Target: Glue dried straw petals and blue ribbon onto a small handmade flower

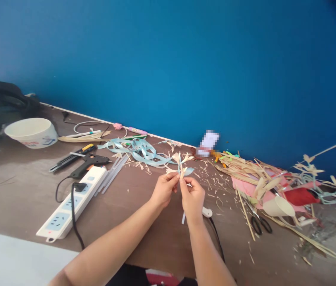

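Over the middle of the table, my left hand (165, 190) and my right hand (193, 198) meet fingertip to fingertip. Both pinch the base of a pale corn-husk-like flower (182, 171) with split, curling petals. A light blue piece (189, 171), like ribbon, sticks out beside the petals. Which fingers press on which piece is partly hidden. Just behind the hands lies a loose tangle of light blue ribbon (146, 154). Small pale husk scraps (212, 180) are scattered around.
To the left are a power strip (74, 204), a glue gun (90, 163), a utility knife (71, 158), glue sticks (112, 174) and a white bowl (32, 133). Scissors (258, 220), a paper cup (278, 207) and heaped husk strips (242, 165) lie right. A blue wall (168, 67) rises behind.
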The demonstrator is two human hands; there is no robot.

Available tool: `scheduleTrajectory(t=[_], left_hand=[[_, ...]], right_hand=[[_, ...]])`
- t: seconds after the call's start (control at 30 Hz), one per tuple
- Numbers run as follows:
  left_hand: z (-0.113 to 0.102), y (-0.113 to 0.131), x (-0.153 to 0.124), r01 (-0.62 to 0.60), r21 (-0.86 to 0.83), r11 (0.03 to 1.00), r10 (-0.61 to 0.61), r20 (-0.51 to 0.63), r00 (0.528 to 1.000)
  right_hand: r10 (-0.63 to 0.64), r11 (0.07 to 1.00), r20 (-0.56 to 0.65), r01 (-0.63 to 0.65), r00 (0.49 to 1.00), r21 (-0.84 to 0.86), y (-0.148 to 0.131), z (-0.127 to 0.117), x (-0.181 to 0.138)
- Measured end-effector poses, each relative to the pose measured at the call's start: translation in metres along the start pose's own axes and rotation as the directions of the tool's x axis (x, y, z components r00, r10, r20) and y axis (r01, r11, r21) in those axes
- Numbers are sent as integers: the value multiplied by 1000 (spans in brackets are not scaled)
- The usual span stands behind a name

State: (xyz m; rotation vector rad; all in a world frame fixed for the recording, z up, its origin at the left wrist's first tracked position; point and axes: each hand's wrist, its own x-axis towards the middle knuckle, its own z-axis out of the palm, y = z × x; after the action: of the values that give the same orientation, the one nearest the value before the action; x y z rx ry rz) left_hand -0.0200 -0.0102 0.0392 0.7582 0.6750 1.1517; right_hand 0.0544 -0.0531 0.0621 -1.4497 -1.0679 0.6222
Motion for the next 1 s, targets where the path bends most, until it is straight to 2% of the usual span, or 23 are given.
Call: scheduleTrajectory(t=[0.3,0.5,0.67,0.8,1.0], left_hand=[[-1,0,1,36,-65,997,-34,26,999],[0,1,0,7,-3,1000,-6,36,999],[0,-2,0,-39,35,999,38,40,998],[1,-4,-1,-39,32,999,38,21,999],[2,-6,-2,-69,49,996,68,15,998]], right_hand=[[-33,995,14,35,999,-94,3,-4,9],[-65,982,32,69,997,-178,10,-8,12],[-203,924,32,202,979,-323,15,-11,9],[-324,877,35,315,945,-363,15,-12,7],[-385,789,115,391,916,-474,10,-12,3]])
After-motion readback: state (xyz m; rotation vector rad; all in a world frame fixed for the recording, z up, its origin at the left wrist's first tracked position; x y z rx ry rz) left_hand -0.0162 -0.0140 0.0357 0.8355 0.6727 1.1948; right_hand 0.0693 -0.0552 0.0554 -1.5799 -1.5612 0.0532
